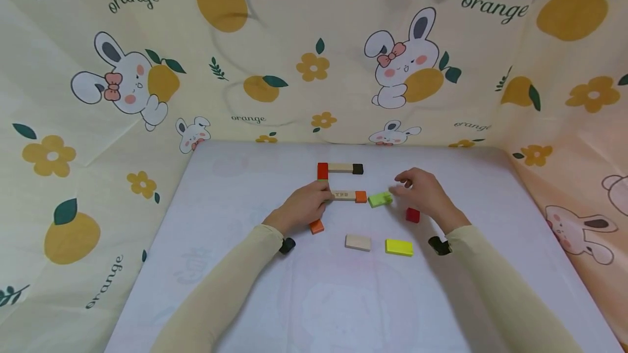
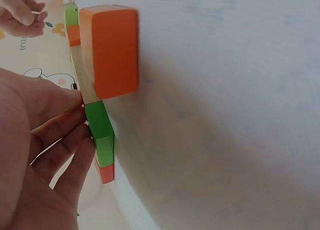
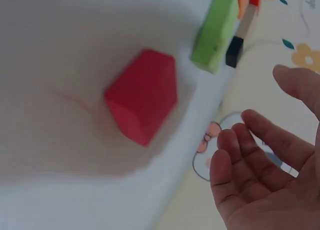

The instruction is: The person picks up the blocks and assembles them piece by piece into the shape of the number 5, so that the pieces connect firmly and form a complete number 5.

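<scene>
My left hand (image 1: 301, 206) reaches down over a row of small blocks. Its thumb and fingertips pinch a green block (image 2: 101, 132), which the hand mostly hides in the head view. Against that block lies a wooden block with dark lettering (image 1: 342, 195), followed by an orange block (image 1: 361, 196). Another orange block (image 1: 316, 226) sits just in front of the left hand. To the right, my right hand (image 1: 423, 192) hovers with loosely bent fingers and nothing between them. Close by its fingertips is a light green block (image 1: 379, 200); below the hand lies a red block (image 3: 145, 95).
Farther back, a red block (image 1: 322, 170), a wooden block (image 1: 340, 168) and a black block (image 1: 357, 169) form a line. Nearer lie a plain wooden block (image 1: 357, 242) and a yellow block (image 1: 399, 247). A printed cloth (image 1: 294, 124) walls in the white table (image 1: 304, 298).
</scene>
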Tool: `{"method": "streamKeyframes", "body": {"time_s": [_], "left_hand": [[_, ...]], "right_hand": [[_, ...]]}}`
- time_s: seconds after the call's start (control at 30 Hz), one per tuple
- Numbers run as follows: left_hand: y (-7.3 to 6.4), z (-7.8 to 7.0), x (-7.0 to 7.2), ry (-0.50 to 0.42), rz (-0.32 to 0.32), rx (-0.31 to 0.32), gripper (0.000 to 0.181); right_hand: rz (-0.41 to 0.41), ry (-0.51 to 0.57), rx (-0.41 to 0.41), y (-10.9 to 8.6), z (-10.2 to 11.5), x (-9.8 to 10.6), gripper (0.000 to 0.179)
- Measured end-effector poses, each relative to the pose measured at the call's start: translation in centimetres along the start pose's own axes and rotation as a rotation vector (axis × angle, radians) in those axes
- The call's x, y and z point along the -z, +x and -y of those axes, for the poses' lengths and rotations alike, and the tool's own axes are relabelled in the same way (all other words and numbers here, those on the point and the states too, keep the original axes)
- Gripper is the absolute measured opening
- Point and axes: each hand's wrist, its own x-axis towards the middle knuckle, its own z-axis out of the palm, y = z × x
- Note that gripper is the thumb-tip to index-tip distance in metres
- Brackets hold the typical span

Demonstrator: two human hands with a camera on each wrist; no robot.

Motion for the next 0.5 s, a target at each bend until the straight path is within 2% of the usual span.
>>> {"method": "streamKeyframes", "body": {"time_s": [0.27, 0.5], "left_hand": [[0.0, 0.0, -0.1, -0.008, -0.006, -0.009, 0.029], [0.1, 0.1, -0.2, -0.005, -0.005, -0.006, 0.029]], "right_hand": [[0.065, -0.048, -0.043, -0.5, -0.1, -2.2, 0.064], [0.109, -0.046, -0.068, -0.7, 0.1, -3.4, 0.066]]}}
